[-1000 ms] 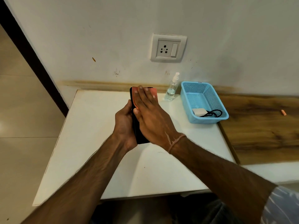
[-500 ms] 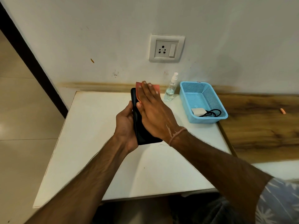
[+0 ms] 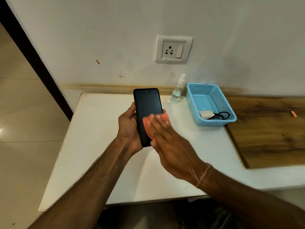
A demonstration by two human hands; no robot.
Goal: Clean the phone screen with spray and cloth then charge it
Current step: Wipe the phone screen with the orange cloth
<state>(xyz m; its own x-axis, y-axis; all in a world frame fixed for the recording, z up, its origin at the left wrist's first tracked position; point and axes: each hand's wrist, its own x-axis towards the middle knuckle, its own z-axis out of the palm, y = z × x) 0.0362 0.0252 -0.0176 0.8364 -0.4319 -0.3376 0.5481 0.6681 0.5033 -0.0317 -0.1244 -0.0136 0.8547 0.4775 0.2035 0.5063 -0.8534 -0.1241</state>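
Observation:
My left hand [image 3: 127, 129] grips a black phone [image 3: 147, 104] by its sides, dark screen facing me, above the white table [image 3: 92, 146]. My right hand [image 3: 171, 146] lies flat on the lower half of the screen and presses a small orange-pink cloth [image 3: 146, 123] against it; the hand is blurred. The upper half of the screen is uncovered. A clear spray bottle [image 3: 177, 93] stands upright by the wall. A white charger [image 3: 205, 114] with a black cable [image 3: 220, 116] lies in a blue basket [image 3: 212, 96].
A white wall socket with a switch [image 3: 173, 49] sits on the wall above the table. Right of the basket lies a brown wooden surface [image 3: 267, 129] with a small orange piece [image 3: 293, 114] on it. Tiled floor lies to the left.
My right hand has slid the cloth down from the top of the phone to its lower half, uncovering the upper screen. The left hand has turned the screen more toward me.

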